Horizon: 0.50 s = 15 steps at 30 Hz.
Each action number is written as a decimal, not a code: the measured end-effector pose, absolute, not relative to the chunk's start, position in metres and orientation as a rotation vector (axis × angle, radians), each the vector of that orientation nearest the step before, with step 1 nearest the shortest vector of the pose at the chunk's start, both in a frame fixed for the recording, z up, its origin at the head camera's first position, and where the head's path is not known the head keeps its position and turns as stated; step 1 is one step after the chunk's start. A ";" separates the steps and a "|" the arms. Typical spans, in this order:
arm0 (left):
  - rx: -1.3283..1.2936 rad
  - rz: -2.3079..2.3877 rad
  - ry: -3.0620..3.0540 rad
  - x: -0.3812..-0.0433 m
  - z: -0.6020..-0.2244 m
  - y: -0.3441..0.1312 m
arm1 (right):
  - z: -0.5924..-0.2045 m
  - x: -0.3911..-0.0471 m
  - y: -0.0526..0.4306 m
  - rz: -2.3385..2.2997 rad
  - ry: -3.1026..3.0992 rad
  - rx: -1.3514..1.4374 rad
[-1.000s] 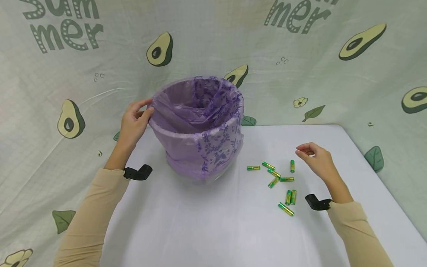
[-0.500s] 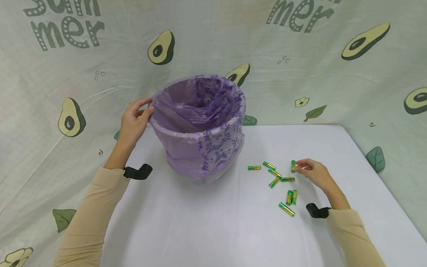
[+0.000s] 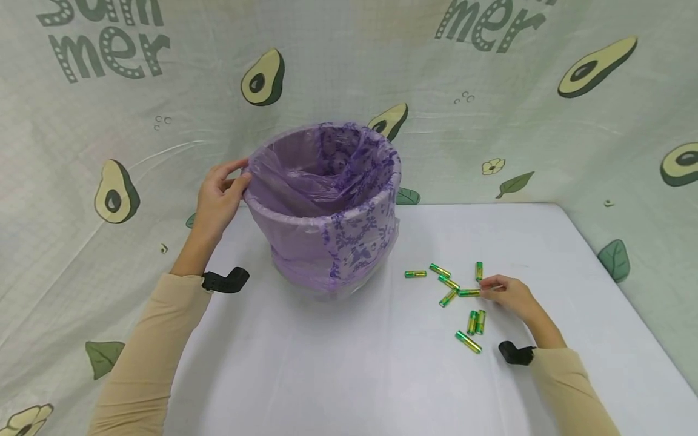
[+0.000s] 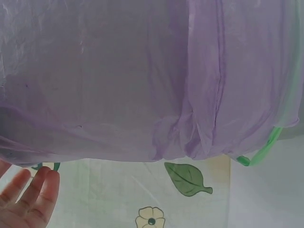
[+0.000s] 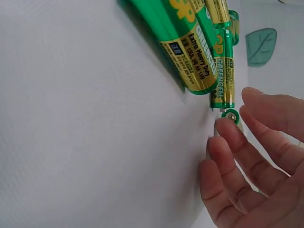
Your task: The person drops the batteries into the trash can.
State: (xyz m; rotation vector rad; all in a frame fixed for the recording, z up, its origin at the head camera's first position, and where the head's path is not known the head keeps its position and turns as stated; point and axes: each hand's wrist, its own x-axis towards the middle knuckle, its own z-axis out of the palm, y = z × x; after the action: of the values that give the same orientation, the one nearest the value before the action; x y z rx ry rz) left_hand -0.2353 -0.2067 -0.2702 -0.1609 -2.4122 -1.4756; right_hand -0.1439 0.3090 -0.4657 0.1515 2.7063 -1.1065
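A purple trash bin, lined with a thin plastic bag partly printed with flowers, stands toward the back of the table. My left hand holds the bin's left rim between thumb and index finger; its fingers show past the bin's edge in the left wrist view. Several green and gold AA batteries lie to the right of the bin. My right hand is low over the table, fingertips right at the end of one battery. Its thumb and fingers are apart, with a gap between them.
Another battery lies just behind the right fingertips, and a pair sits in front of them. The white table meets an avocado-print cloth at the back and sides. Black wrist cameras sit on both wrists.
My right hand has come down from above the table, past the rear battery, and a little toward me to the end of another battery. The left hand stays on the bin's rim.
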 end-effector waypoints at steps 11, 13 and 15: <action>-0.143 -1.426 -2.438 -0.235 -0.270 -0.205 | -0.471 -0.147 0.306 -1.055 2.722 0.128; -0.140 -1.417 -2.442 -0.236 -0.270 -0.204 | -0.472 -0.147 0.306 -1.033 2.724 0.116; -0.135 -1.406 -2.444 -0.236 -0.269 -0.204 | -0.472 -0.147 0.306 -1.025 2.725 0.105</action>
State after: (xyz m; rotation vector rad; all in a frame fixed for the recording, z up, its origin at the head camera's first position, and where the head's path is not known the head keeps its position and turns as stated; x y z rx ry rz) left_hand -0.2358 -0.2038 -0.2695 -0.1347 -2.4440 -1.4063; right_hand -0.1469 0.3058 -0.4722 0.1047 2.7253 -1.0248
